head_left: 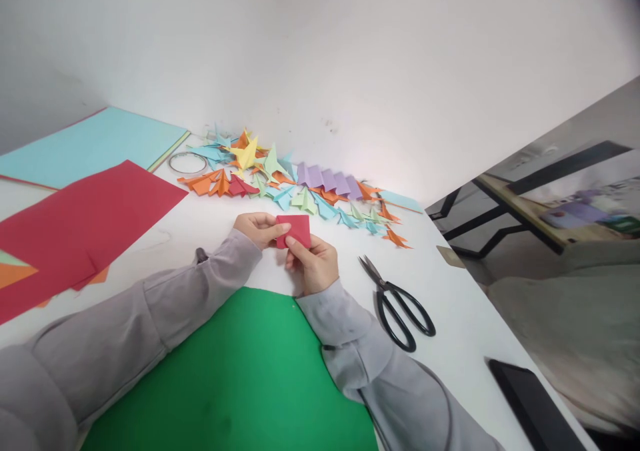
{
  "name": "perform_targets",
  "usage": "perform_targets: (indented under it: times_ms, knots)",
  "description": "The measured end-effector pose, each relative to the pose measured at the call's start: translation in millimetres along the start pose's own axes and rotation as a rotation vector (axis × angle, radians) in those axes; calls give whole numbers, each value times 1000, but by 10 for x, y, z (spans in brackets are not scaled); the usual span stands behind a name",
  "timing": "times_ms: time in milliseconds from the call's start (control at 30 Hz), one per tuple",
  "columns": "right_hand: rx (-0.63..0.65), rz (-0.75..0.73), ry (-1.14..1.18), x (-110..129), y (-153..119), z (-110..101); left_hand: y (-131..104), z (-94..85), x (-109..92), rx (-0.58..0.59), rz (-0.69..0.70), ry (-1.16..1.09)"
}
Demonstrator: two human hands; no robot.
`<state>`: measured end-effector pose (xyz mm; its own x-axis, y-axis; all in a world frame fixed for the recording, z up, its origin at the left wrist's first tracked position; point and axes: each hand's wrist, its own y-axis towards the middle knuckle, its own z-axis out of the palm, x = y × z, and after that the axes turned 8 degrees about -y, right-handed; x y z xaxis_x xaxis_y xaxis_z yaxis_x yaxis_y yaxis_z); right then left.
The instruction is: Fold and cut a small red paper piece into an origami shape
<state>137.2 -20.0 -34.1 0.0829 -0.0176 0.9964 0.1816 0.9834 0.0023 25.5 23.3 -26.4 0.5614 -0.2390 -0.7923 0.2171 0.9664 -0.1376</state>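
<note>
I have the red square (301,225) up between both hands, just past the near end of my reach over the table (450,311); it is the paper being worked. My left hand (256,229) grips its left side, thumb on the face and fingers behind; my right hand (320,264) grips the lower right part, that thumb pressed on the front, the fingers partly hidden behind. I take this for a folding step, pressing or lining up the layers, though I can't tell how many there are. Any further fold would call for matched edges, one hand steadying while the other runs the crease flat. Taking the square as the clock's centre, I see no box or tray: the folded pieces (283,198) lie loose from eleven round to three, with the purple strip (327,179) at one. The ring (188,172) lies near ten, the blue sheet (100,145) beyond it, the big red sheet (100,221) at nine. The green sheet (240,371) spreads at six between my forearms. The scissors (384,285) rest at four, blades slightly parted, and the phone (533,404) farther out that way.
</note>
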Motion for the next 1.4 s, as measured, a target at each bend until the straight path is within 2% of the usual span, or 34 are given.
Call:
perform_targets:
  times_ms: [167,367,600,833,1100,1267,1400]
  knots:
    - [-133,36,121,-18,69,-64,-27,15,-12,17,-27,70]
    - [14,-4,50,-41,78,-73,-43,13,17,18,8,102]
    - [-1,37,66,-32,83,-67,-18,11,25,-64,-2,126]
    - [86,155,110,65,101,-99,16,-57,-9,51,-113,-24]
    - [155,174,193,59,136,-143,-8,-35,-90,43,-160,-86]
    - [130,171,205,65,140,-143,0,-14,-97,9,-177,-99]
    - [88,127,169,47,111,-125,-3,1,-92,-54,-108,-126]
